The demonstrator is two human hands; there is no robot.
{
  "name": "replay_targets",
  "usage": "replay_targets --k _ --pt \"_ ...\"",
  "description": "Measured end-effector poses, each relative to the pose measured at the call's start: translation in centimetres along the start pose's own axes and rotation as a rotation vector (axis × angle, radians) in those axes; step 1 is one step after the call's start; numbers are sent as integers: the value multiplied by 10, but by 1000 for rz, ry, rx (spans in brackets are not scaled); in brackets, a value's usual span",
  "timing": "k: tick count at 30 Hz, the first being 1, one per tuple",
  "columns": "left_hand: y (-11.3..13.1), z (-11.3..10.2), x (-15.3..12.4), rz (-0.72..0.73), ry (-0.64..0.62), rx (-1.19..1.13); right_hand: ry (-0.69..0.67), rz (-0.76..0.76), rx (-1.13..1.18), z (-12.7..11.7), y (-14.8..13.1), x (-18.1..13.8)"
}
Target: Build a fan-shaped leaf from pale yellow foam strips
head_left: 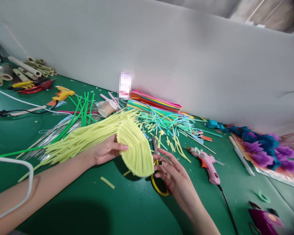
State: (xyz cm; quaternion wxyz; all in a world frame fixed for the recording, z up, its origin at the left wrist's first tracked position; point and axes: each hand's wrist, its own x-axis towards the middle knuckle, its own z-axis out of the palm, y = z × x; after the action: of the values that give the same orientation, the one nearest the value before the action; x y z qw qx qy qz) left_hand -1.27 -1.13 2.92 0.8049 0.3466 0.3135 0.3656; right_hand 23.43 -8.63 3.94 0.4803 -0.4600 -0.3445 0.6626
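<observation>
My left hand (pixel 107 150) pinches a fan-shaped piece of pale yellow pipe cleaners (pixel 136 150), with the thumb lying across its front. The strips run side by side and the piece is tilted. At its right edge is my right hand (pixel 173 176), fingers loosely curled and apart; whether the fingertips touch the edge is hard to tell. A thin wire or thread (pixel 163 157) shows by these fingers. Scissors (pixel 159 187) with yellow handles lie on the table behind my right hand, partly hidden by it. Beneath my left hand lies a bundle of yellow pipe cleaners (pixel 80 138).
A pink glue gun (pixel 208 163) lies at right, its cord running forward. Cut pipe cleaner bits (pixel 171 122) and a spool (pixel 106 108) are at the back. A yellow glue gun (pixel 62 94), pliers (pixel 36 86) and bamboo tubes (pixel 26 68) sit left; purple flowers (pixel 262 158) right. A white cable (pixel 30 176) crosses my left arm.
</observation>
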Motion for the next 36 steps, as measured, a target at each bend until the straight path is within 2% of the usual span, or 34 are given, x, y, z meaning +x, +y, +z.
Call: replay_targets --k 5,8,14,20,22,24,26,28,32,36 --pt "-3 1 2 67 37 -32 12 -14 -51 1 3 0" --pt "-6 4 3 114 70 -67 -25 4 -136 0 6 1" --pt "-7 7 2 110 92 -83 -55 -10 -230 2 6 0" --pt "-15 15 -5 11 -33 -100 -37 -44 -362 10 10 1" --pt "-19 17 -6 -4 -39 -104 -19 -75 -493 12 11 0" --pt "-21 17 -4 6 1 -118 30 -174 -704 9 9 -1" --pt "-20 14 -1 27 61 -136 100 -294 -971 1 6 -3" --pt "-17 8 4 45 122 -141 140 -332 -1211 -11 1 -5" --pt "-13 -7 12 89 197 -109 25 -141 -1373 -31 -6 -7" --pt "-12 -14 18 110 203 -94 29 -65 -1356 -36 -6 -5"
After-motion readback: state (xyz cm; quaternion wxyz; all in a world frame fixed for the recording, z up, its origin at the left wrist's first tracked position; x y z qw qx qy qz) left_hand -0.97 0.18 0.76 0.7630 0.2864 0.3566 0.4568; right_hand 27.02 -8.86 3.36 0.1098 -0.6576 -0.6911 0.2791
